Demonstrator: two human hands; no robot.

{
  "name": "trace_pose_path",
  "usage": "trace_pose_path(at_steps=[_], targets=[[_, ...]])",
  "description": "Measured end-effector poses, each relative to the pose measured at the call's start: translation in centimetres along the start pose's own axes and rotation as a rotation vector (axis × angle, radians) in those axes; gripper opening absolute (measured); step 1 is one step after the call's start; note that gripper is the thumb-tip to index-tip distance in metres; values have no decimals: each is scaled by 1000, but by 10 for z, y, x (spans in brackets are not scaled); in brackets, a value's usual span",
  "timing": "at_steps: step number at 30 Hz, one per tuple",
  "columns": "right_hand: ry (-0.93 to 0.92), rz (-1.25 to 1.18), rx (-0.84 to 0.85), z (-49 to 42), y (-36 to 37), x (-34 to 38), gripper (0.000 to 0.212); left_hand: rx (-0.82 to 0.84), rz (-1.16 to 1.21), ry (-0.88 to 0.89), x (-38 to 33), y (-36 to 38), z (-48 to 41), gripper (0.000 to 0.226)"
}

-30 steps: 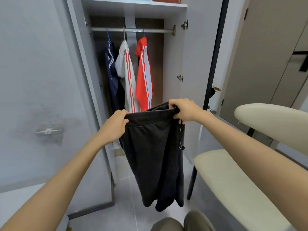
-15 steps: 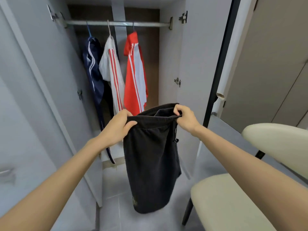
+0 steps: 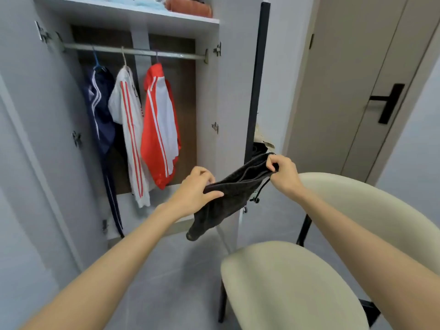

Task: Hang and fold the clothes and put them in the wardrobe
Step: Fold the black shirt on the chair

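The fuzzy dark shorts [image 3: 228,198] were held out in front of the open wardrobe [image 3: 209,91], just left of the smooth cream chair [image 3: 285,282]. They'd hung long and straight a moment earlier, now bunched up short and slanted. Left hand [image 3: 195,189] pinched the waistband's low end, right hand [image 3: 283,172] gripped the higher end.

Wardrobe [image 3: 229,91] count: three hung, one held.
Three garments on one rail [image 3: 142,51]: one navy garment [image 3: 100,115], one white top [image 3: 128,129], one red top [image 3: 159,134]. One pair of dark shorts [image 3: 228,198], two hands: left hand [image 3: 195,190], right hand [image 3: 283,172]. One cream chair [image 3: 285,282]. Two folded piles on one shelf [image 3: 142,15]: blue pile [image 3: 142,1], rust pile [image 3: 190,9].
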State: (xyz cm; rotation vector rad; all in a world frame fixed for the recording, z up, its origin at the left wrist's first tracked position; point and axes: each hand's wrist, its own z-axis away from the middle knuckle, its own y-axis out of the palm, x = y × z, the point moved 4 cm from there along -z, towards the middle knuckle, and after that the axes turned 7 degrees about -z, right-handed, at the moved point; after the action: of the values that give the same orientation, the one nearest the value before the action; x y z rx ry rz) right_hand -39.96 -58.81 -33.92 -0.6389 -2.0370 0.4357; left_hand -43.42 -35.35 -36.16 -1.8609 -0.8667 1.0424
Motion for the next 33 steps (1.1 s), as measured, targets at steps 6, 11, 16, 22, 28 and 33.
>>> trace_pose_path(at_steps=[6,11,16,22,28,33], targets=[[150,75,70,140,-68,-85,44,314,14,107,-105,127,60,35],[307,143,53,246,-107,-150,47,411,70,150,-164,205,108,37],[419,207,19,301,-146,-176,46,532,219,127,-217,242,129,35],[548,323,4,335,-181,-195,47,740,442,97,-269,279,154,36],[621,311,54,328,-162,-209,42,762,554,-44,-240,296,152,34],[680,298,71,294,-118,-226,37,597,738,-292,-184,304,139,26]])
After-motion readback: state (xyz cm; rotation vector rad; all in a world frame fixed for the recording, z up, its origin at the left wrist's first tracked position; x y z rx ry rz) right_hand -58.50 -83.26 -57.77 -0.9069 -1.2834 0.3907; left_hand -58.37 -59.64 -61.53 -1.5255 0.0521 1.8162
